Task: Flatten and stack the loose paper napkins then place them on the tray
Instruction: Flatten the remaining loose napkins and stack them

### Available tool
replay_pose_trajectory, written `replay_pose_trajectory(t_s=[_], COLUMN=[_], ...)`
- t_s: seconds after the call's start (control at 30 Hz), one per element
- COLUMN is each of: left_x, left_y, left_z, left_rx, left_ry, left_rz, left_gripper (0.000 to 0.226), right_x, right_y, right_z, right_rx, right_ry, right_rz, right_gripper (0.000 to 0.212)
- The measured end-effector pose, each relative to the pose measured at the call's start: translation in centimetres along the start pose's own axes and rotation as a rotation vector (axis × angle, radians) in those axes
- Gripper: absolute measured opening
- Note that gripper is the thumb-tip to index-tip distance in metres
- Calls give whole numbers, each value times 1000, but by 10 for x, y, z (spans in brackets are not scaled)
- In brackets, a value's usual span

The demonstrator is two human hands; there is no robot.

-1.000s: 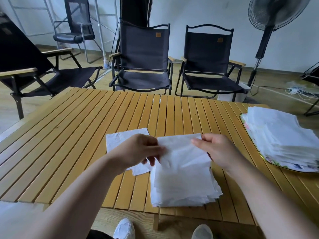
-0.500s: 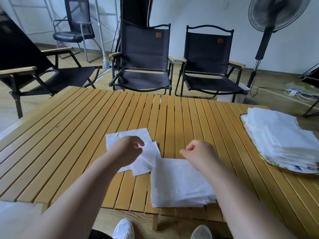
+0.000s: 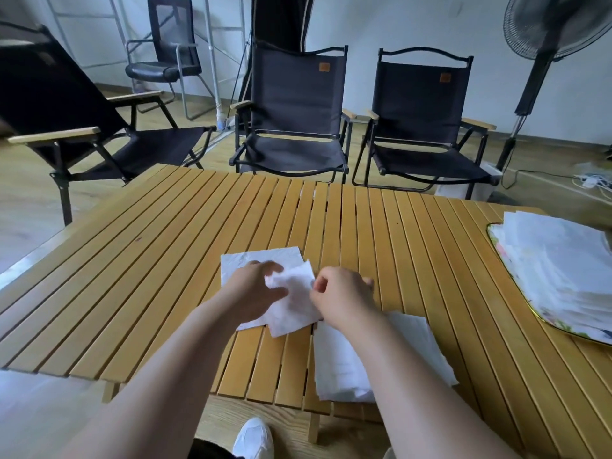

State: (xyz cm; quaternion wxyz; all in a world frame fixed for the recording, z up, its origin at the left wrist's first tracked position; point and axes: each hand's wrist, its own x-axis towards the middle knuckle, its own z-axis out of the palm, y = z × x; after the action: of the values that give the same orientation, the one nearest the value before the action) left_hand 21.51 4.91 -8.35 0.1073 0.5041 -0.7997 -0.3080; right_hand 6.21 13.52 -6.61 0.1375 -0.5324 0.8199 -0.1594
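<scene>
- My left hand (image 3: pixel 256 289) grips the loose napkin (image 3: pixel 293 299) at its left edge, with the fingers curled onto the paper.
- My right hand (image 3: pixel 346 298) pinches the same napkin's right edge between thumb and forefinger. Its other fingertips are hidden behind the knuckles.
- The loose napkin is white, creased and slightly crumpled. Its near corner lies on the table (image 3: pixel 149 276).
- A flat napkin (image 3: pixel 255 258) lies beneath. My left hand and the loose napkin cover most of it, so only the far edge and a near strip show.
- The napkin stack (image 3: pixel 337 366) sits at the near table edge, just right of the loose napkin. My right forearm crosses it and hides its middle.
- The table top is made of yellow-brown wooden slats.
- The tray (image 3: pixel 563 327) lies at the right, well apart from both hands, and is cut off by the frame. It has a patterned rim with a gold edge.
- A heap of white tray napkins (image 3: pixel 556 260) rests on it, unevenly aligned.
- Beyond the table stand black fabric folding chairs (image 3: pixel 294 104) with wooden armrests.
- A standing fan (image 3: pixel 543 38) is partly cut off at the top right.
</scene>
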Motion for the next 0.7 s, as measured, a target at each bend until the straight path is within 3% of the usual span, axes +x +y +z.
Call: replay_pose_trajectory(t_s=[0.13,0.23,0.37,0.5,0.7], left_x=[-3,-10,-19,-23,-21], left_y=[10,18,31,43,52], left_z=[-11,-15,-18,-19,-15], left_rx=[-135,-144,-229,-267,-293], left_ry=[154,124,133,189,307], left_rz=[98,171,214,296,350], left_gripper=[61,57,50,13,16], right_x=[-15,-17,-21,-24,-23], right_y=[8,21,36,47,58], right_z=[-18,-26,-37,-43,-46], right_rx=[219,290,404,490,534], right_ry=[150,165,165,179,225], right_rz=[-271,-348,-350,-295,-191], right_gripper=[10,13,22,19,14])
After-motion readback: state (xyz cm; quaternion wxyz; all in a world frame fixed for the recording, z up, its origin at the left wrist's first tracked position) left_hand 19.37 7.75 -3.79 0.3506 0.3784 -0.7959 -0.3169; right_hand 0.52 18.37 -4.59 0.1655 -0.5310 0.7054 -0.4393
